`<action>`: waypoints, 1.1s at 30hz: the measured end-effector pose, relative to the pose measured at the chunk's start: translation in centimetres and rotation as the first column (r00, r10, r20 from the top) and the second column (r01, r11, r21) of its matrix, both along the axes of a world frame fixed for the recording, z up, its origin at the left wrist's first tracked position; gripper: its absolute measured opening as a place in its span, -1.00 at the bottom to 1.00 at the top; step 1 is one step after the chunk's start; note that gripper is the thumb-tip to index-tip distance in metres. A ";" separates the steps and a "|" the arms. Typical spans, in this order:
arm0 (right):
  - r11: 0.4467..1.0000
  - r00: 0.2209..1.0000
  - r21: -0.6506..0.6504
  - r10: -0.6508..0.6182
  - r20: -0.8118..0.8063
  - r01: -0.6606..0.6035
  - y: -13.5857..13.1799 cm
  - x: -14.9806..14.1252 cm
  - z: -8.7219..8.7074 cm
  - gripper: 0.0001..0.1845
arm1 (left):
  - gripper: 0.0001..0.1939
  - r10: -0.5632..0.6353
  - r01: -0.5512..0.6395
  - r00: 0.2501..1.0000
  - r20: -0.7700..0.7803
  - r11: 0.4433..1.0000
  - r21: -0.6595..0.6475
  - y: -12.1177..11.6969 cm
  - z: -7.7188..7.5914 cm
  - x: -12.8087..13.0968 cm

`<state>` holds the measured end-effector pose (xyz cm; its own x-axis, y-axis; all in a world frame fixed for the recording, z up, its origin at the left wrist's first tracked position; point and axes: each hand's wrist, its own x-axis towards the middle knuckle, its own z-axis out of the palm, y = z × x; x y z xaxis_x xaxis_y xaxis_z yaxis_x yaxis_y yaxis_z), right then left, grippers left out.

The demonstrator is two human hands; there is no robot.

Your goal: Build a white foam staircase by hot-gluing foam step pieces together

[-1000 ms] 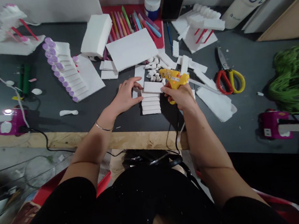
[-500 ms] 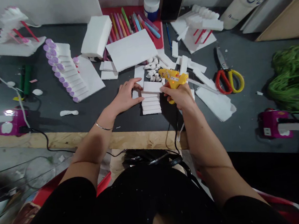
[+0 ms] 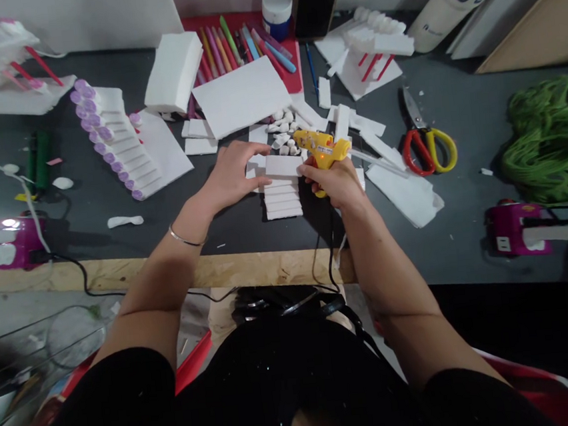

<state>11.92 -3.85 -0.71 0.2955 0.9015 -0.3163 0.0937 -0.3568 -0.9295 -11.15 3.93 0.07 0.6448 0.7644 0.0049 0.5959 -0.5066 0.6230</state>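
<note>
My right hand [image 3: 334, 183] grips a yellow glue gun [image 3: 319, 151], its nozzle pointing left over the top step of a small white foam staircase [image 3: 282, 193]. Its black cord hangs off the table edge. My left hand [image 3: 230, 174] pinches the left end of the top foam piece [image 3: 283, 165], fingers curled over it. Small white pebbles [image 3: 281, 139] lie just behind the staircase on the dark table [image 3: 214, 213].
A finished foam staircase with purple caps [image 3: 117, 145] lies to the left, foam blocks [image 3: 174, 69] and sheets behind. Markers on a red tray [image 3: 242, 43], red-yellow scissors [image 3: 425, 146], green yarn [image 3: 551, 147], and two purple glue guns [image 3: 514, 231] [image 3: 10, 243] surround.
My left hand's fingers have curled further over the top foam piece; the view shifted slightly. The glue gun stays at the staircase's right end.
</note>
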 end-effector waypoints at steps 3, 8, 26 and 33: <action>1.000 1.000 0.008 0.016 0.009 -0.016 0.0 0.0 -0.2 -0.86 | -0.44 -0.021 0.022 1.000 -0.017 0.999 0.036 0.5 -0.5 0.3; 1.000 1.000 0.014 0.027 0.016 -0.027 0.1 0.2 -0.7 -0.85 | -0.40 -0.066 0.074 0.995 -0.070 0.992 0.107 1.0 -0.9 0.4; 0.977 0.987 0.189 -0.074 -0.142 0.101 -0.4 0.5 1.1 -0.51 | -0.29 -0.130 0.134 0.991 -0.042 0.986 0.103 2.6 -1.1 -1.0; 0.993 0.999 0.109 -0.044 -0.007 0.044 -4.9 -0.4 2.8 -0.43 | -0.42 -0.168 0.170 0.985 -0.047 0.985 0.044 2.9 -1.0 -0.5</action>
